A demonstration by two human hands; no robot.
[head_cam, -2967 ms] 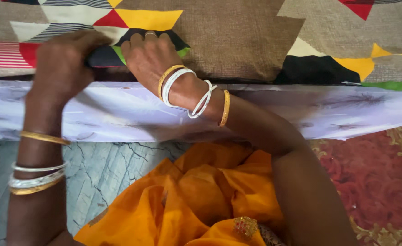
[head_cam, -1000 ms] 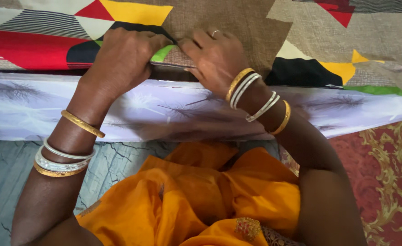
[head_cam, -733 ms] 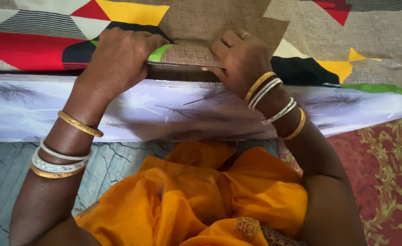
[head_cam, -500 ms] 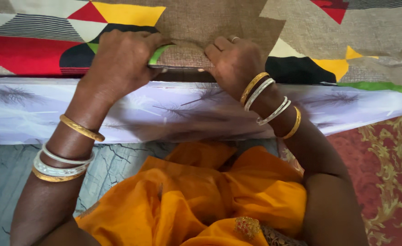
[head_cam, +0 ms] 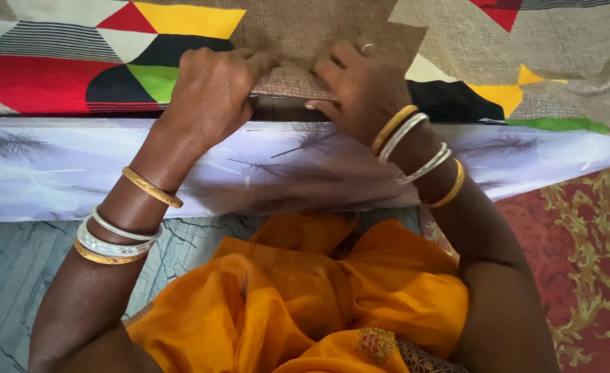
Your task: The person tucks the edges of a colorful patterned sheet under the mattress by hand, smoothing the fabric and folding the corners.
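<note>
A grey marbled floor [head_cam: 15, 276] is seen at 8 o'clock, with a red and gold carpet [head_cam: 588, 262] at 4 o'clock. Across the top, a patchwork bedcover [head_cam: 332, 24] of brown, red, yellow and black shapes is spread over a pale feather-printed sheet [head_cam: 56, 166]. An orange garment [head_cam: 298, 297] is draped at 6 o'clock. The bedcover's folded edge at 12 o'clock is gripped by the left hand [head_cam: 215, 93], fingers curled closed over it, and pinched just beside it by the right hand [head_cam: 360, 86]. Bangles [head_cam: 111, 238] are worn on both wrists.
</note>
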